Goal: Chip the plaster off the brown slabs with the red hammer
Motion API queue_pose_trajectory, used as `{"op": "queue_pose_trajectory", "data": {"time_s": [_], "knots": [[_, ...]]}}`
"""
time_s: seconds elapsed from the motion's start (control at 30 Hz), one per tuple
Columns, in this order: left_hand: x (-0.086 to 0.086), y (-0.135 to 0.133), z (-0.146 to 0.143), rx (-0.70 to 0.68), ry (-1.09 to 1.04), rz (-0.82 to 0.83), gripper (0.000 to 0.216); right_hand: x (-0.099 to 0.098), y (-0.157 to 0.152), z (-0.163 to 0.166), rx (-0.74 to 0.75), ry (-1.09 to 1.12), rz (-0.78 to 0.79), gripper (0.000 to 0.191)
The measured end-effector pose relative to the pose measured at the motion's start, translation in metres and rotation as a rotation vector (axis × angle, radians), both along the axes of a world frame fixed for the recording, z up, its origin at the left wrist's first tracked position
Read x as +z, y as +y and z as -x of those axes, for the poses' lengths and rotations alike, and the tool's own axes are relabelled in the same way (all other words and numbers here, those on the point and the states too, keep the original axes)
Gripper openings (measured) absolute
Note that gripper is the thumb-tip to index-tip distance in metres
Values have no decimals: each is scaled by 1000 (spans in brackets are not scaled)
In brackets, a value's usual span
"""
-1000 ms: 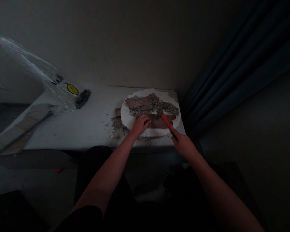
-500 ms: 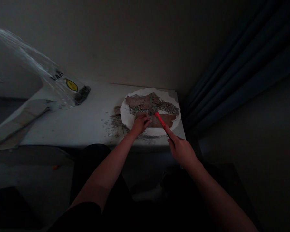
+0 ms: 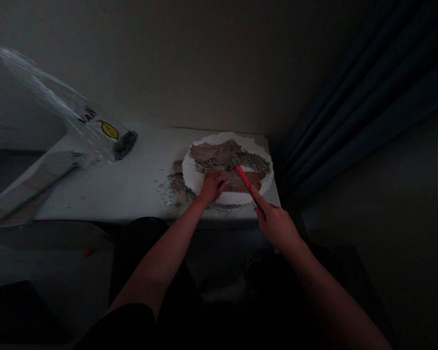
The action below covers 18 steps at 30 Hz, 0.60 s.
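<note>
A round white slab [image 3: 226, 198] lies on the white table [image 3: 124, 184] and carries brown tile pieces [image 3: 213, 153] and grey rubble [image 3: 254, 162]. My right hand [image 3: 275, 224] is closed on a small hammer with a red handle [image 3: 243, 178]. Its metal head [image 3: 230, 164] hangs over the tile pieces. My left hand [image 3: 211, 188] rests on the slab with its fingers curled against the left end of a brown tile strip [image 3: 237, 180], holding it down.
Loose crumbs and a tile shard [image 3: 175, 181] lie left of the slab. A clear plastic bag with a yellow label [image 3: 105, 131] and dark grit lies at the table's far left. Dark curtains [image 3: 350, 97] hang at the right; the room is dim.
The hammer head has moved left and a little up across the slab, from near the slab's middle towards the upper tile pieces. My left hand has stayed on the tile strip.
</note>
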<state>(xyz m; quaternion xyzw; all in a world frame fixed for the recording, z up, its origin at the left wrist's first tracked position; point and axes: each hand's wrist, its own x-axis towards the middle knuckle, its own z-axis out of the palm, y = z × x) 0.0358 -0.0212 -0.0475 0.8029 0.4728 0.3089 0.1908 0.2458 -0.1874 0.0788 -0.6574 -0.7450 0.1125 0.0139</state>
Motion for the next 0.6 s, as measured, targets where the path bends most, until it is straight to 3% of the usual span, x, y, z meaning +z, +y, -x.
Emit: {"op": "queue_pose_trajectory", "data": {"time_s": [0.6], "knots": [[-4, 3, -1, -20, -16, -20, 21, 1, -1, 0, 4, -6, 2, 70]]}}
